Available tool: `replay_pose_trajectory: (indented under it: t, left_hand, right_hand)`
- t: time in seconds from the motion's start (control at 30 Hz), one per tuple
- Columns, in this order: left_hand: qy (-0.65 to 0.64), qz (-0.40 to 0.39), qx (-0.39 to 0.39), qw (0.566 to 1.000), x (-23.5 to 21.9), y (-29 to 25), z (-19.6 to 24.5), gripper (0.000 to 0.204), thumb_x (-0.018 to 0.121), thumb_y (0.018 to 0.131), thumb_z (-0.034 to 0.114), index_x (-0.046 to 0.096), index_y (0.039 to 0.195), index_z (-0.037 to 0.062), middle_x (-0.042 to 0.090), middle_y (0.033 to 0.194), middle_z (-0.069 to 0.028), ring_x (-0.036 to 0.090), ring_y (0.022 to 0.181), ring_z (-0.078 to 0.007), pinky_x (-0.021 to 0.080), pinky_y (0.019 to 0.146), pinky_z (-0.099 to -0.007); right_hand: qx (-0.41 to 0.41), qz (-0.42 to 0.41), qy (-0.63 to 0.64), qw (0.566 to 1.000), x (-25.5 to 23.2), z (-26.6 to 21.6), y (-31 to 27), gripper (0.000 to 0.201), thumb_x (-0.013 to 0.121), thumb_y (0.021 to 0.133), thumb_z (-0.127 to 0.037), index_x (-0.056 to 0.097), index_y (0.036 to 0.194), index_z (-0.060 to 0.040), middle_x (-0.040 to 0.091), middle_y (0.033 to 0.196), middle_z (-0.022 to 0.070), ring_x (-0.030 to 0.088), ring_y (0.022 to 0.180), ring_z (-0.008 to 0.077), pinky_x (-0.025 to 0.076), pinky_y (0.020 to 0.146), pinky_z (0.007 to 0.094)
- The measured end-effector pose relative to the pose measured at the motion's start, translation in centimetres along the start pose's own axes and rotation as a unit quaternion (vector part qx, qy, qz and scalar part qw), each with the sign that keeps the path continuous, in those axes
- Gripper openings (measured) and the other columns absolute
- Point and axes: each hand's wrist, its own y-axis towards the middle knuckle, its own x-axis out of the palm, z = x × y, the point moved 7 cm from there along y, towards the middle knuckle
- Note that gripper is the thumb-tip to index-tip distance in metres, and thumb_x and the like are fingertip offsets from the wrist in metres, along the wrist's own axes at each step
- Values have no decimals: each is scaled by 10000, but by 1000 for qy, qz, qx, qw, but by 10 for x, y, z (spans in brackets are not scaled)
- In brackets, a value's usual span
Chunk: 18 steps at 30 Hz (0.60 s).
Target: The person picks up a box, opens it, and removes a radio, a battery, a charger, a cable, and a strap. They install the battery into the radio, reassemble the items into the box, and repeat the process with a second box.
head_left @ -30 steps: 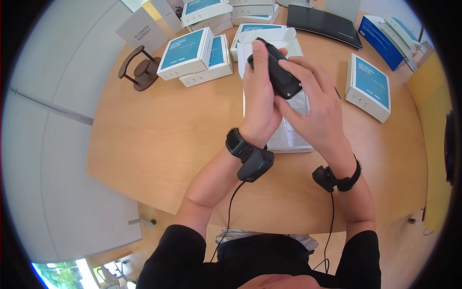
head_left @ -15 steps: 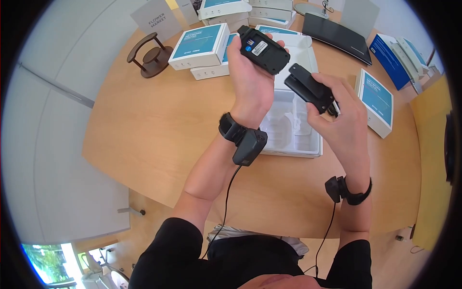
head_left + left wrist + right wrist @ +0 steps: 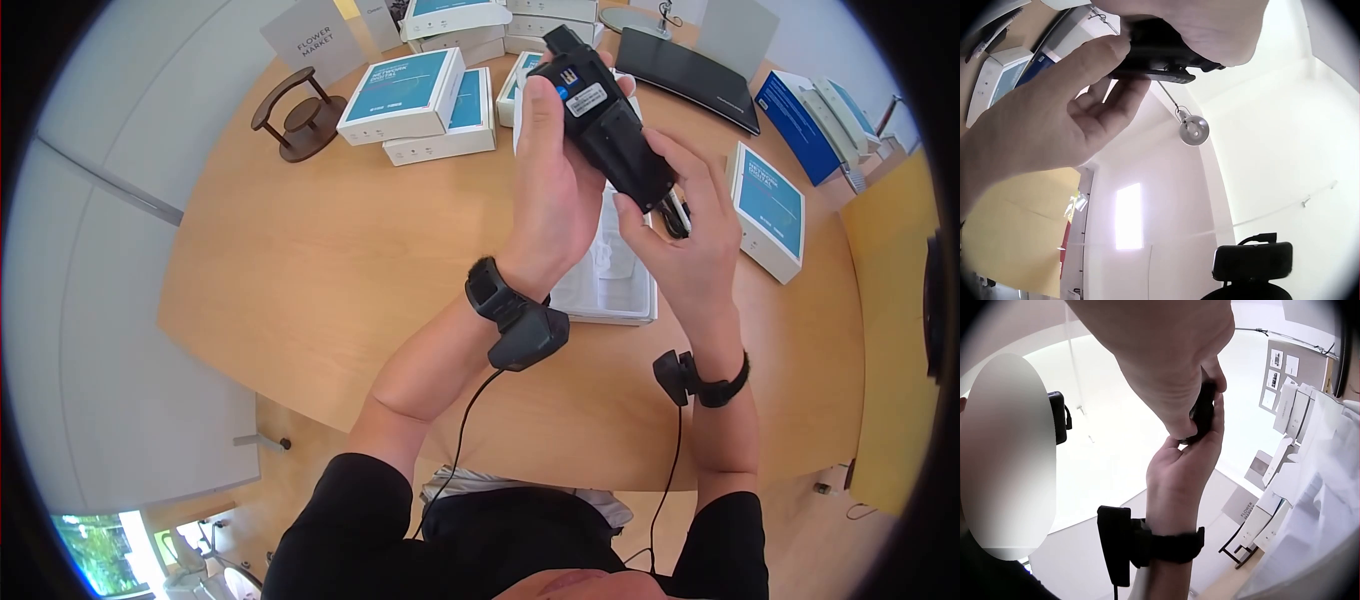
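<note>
A black handheld device [image 3: 574, 78] with a white label lies in my left hand [image 3: 556, 190], thumb along its side. My right hand [image 3: 695, 235] pinches a smooth black piece [image 3: 630, 155] between thumb and fingers, lying against the lower back of the device; whether it is latched cannot be told. A black cable [image 3: 672, 215] hangs beside the right palm. The left wrist view shows the right fingers around the dark piece [image 3: 1154, 59]. In the right wrist view, the right hand [image 3: 1166, 362] covers much of the device [image 3: 1204, 412].
Under the hands stands an open white box [image 3: 632, 307] with a moulded tray. Teal-and-white boxes [image 3: 403, 90] are stacked behind at the left, near a brown wooden stand [image 3: 305, 125]. A black laptop [image 3: 688, 80] lies behind; another box [image 3: 768, 210] is at the right.
Half a second ago the device and the black piece were apart, the device's back exposed. The right hand has brought the piece up and left against the device.
</note>
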Motion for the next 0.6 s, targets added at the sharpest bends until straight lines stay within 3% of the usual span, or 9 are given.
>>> replay_pose_trajectory:
  t: [0.03,0.07,0.17,0.27,0.37,0.53,0.6]
  left_hand:
    - [-1,-10,0,1000,4,-2,-2,689,318,1125,646,504,1498,97,603,1405,-88,549,1375,-224,505,1108,-447]
    - [-62,-4,11,998,10,-4,1,592,442,1150,503,364,1594,119,587,1381,-65,591,1273,-209,536,1058,-392]
    - [43,-22,17,999,16,-7,2,643,556,1115,471,362,1573,64,498,1498,-122,545,1395,-257,529,1123,-455]
    - [174,-62,91,979,19,-9,-3,750,724,1047,241,267,1610,51,480,1513,-138,592,1344,-251,570,1073,-429]
    - [154,-52,87,983,19,-10,-5,832,778,990,124,240,1620,47,500,1500,-149,642,1266,-230,597,1023,-389]
    - [220,-89,96,967,11,-1,0,826,760,1009,169,231,1631,44,576,1433,-156,675,1192,-222,620,969,-378]
    - [232,-101,81,964,8,3,4,827,767,1006,176,237,1626,39,606,1371,-139,678,1144,-196,608,948,-355]
  right_hand:
    - [-11,6,-4,1000,2,-1,-1,603,878,770,-37,669,1335,-67,693,1295,111,712,1028,274,607,847,333]
    - [0,7,-7,1000,3,0,-1,609,882,767,-41,666,1335,-68,691,1291,114,711,1035,282,607,843,341]
    - [24,5,-22,999,3,2,-1,626,897,757,-53,656,1335,-69,686,1280,120,708,1056,303,610,836,364]
    - [28,4,-40,999,2,5,-4,648,910,743,-63,642,1333,-68,684,1264,122,709,1068,314,612,832,379]
    - [28,7,-29,999,5,6,-5,686,921,729,-70,623,1348,-75,680,1249,119,710,1058,320,613,822,382]
    - [61,-27,-6,998,6,7,-5,804,954,692,-112,580,1404,-93,662,1262,100,710,1023,307,612,816,387]
    - [7,-38,-40,998,5,3,-2,886,982,654,-143,565,1435,-103,637,1313,104,702,1037,302,611,821,387]
